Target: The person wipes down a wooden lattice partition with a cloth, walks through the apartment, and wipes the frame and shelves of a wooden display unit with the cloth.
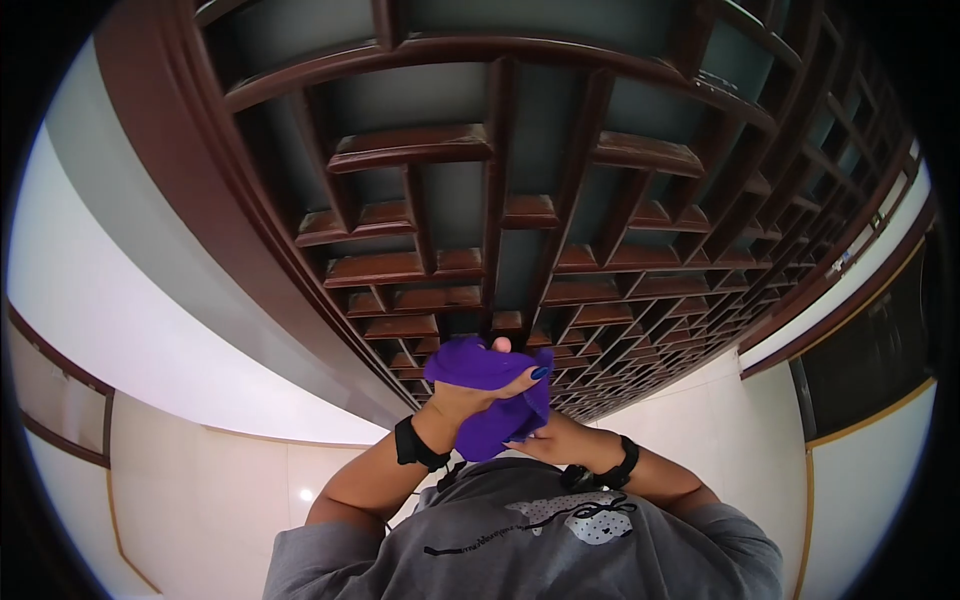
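A purple cloth (490,425) is bunched between my two hands, in front of my chest. My left hand (462,398) is closed on it, with the thumb, its nail painted dark blue, laid across the fabric. Folds hide most of that hand's fingers. Lower and to the right, my right hand (541,440) grips the hanging part of the cloth, its fingers partly covered. Just beyond the hands rises a dark brown wooden lattice (500,205) with pale, dusty-looking marks along its bars.
The tall lattice fills the upper view, with greyish panels behind its bars. A white wall (200,300) stands to the left, and a dark panel with a yellowish-brown edge (868,345) to the right. Pale floor tiles (735,425) lie below.
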Tool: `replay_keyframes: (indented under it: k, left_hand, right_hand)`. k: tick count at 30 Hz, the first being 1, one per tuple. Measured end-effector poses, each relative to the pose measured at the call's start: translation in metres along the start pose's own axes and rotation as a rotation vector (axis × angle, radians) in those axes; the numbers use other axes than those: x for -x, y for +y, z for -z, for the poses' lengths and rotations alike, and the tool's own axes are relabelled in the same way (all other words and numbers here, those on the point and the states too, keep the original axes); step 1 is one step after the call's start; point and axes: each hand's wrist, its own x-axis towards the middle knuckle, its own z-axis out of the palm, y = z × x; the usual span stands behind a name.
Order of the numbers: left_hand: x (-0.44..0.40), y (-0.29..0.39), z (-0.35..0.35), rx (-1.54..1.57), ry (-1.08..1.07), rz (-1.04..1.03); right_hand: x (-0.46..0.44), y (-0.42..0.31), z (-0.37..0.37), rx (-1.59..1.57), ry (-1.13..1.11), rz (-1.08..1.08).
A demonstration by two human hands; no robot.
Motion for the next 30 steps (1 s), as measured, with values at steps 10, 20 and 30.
replay_keyframes:
  k: [10, 20, 30]
  left_hand:
    - [-0.059, 0.027, -0.025, 0.302, -0.158, -0.138]
    - [-0.057, 0.053, -0.055, 0.981, -0.705, 0.164]
    - [-0.051, 0.068, -0.123, -0.256, -0.314, -0.555]
  right_hand:
    - [0.025, -0.008, 0.02, -0.155, 0.144, 0.006]
    - [0.059, 0.003, 0.021, -0.337, 0.337, -0.221]
    - [0.103, -0.009, 0.024, -0.215, 0.45, -0.257]
